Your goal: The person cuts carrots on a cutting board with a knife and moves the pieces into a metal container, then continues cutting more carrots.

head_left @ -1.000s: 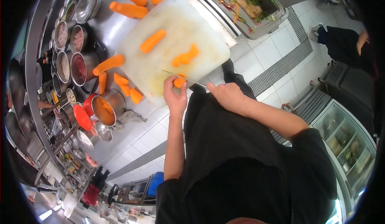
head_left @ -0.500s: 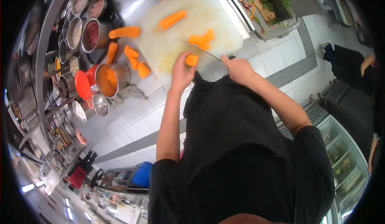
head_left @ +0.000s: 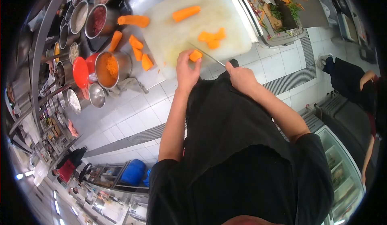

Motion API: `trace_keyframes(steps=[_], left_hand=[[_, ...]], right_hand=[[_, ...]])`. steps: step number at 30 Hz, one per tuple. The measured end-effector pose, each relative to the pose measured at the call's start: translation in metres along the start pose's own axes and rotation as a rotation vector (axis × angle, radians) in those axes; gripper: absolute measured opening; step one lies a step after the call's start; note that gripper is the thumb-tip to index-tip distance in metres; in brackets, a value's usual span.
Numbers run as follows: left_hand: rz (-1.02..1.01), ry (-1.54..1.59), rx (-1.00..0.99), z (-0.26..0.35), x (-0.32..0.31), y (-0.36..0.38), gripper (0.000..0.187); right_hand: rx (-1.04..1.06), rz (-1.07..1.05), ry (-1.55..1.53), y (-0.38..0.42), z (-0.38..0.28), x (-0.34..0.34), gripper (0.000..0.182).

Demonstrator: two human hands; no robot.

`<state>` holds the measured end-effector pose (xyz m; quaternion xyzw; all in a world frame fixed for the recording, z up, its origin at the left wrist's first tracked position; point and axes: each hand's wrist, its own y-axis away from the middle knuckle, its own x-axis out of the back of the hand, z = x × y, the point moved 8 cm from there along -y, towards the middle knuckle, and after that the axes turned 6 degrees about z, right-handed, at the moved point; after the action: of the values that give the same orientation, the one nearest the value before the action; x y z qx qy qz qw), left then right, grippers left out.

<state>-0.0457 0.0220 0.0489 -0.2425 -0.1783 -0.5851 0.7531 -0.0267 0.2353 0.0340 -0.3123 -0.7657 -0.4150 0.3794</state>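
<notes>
My left hand pinches a short carrot chunk between thumb and fingers at the near edge of the cutting board. In my right hand is a knife with a thin blade that points up and left, passing close by the chunk; whether it touches cannot be made out. Several cut carrot pieces lie grouped on the board beyond the blade. Farther up the board rests a peeled carrot length.
Left of the board lie more carrot pieces and a whole carrot. A metal pot of orange shreds stands by a red bowl. A scrap bin adjoins the board's right side. A person stands at right.
The whole view has shifted slightly, so the board and carrots appear lower and farther right. Both hands keep hold of the chunk and the knife, with little movement between them.
</notes>
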Motion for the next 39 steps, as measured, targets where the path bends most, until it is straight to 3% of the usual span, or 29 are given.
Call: trace_keyframes(steps=[5,9,22,39], left_hand=[[-0.017,0.052,0.13,0.0,-0.002,-0.001,0.033],[-0.045,-0.017,0.049,0.001,-0.004,-0.003,0.033],[-0.097,-0.033,0.114,-0.006,-0.007,-0.003,0.034],[-0.085,0.015,0.153,-0.005,-0.005,-0.005,0.031]], right_hand=[[0.015,-0.005,-0.026,0.002,-0.007,0.004,0.03],[0.031,0.015,-0.004,0.016,-0.017,0.023,0.026],[0.04,0.117,-0.066,0.044,-0.022,0.044,0.021],[0.056,0.088,-0.102,0.004,-0.013,0.001,0.021]])
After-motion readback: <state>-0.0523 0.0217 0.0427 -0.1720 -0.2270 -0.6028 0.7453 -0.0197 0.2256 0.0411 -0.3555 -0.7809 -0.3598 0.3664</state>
